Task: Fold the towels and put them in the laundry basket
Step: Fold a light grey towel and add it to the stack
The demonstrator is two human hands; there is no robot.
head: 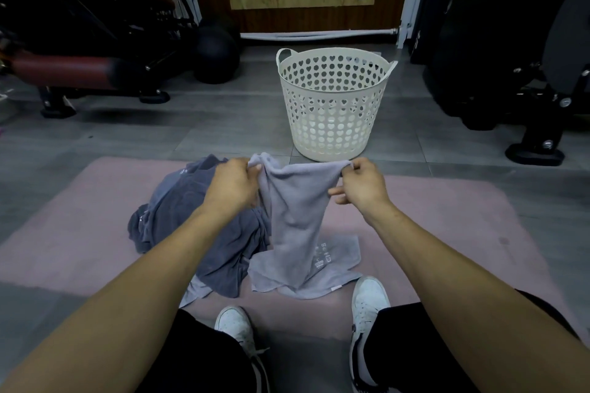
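Observation:
A light grey towel (pixel 300 217) hangs between my hands, its lower end with white lettering lying on the pink mat (pixel 79 233). My left hand (pixel 233 183) pinches its upper left corner. My right hand (pixel 360 185) pinches the upper right corner. A heap of darker grey towels (pixel 188 210) lies crumpled on the mat to the left, partly behind my left forearm. The cream laundry basket (pixel 332 105), pierced with heart-shaped holes, stands upright on the floor just beyond the mat; nothing shows through its holes.
My white shoes (pixel 367 300) rest on the mat's near edge. A red and black exercise bench (pixel 79 67) and a black ball (pixel 217 54) stand at the back left. Black gym equipment (pixel 510 73) stands at the right. Grey floor surrounds the mat.

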